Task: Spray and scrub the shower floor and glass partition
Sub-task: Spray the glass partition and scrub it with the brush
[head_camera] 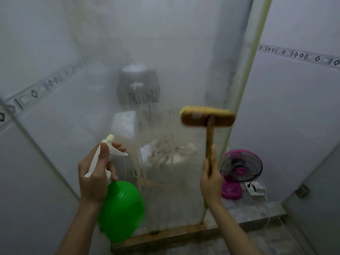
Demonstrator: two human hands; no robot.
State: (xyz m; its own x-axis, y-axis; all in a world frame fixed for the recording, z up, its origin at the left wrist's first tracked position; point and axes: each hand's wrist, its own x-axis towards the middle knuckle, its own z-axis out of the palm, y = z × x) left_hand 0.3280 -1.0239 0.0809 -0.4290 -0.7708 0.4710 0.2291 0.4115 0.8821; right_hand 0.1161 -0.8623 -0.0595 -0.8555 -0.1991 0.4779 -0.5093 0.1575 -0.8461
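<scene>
The glass partition (165, 52) stands in front of me, cloudy, with brownish streaks running down its lower middle. My left hand (95, 173) grips the white trigger head of a green spray bottle (121, 210), nozzle pointing at the glass. My right hand (211, 179) holds the wooden handle of a scrub brush (207, 117). Its yellow bristles press against the glass near the partition's right edge. The brush looks blurred. The shower floor (266, 240) shows at the bottom right.
A pink table fan (239, 170) and a white power strip (254, 189) with cables sit on a raised ledge to the right of the glass. A wooden sill (165, 236) runs along the partition's base. Tiled walls close in on both sides. Blurry objects show behind the glass.
</scene>
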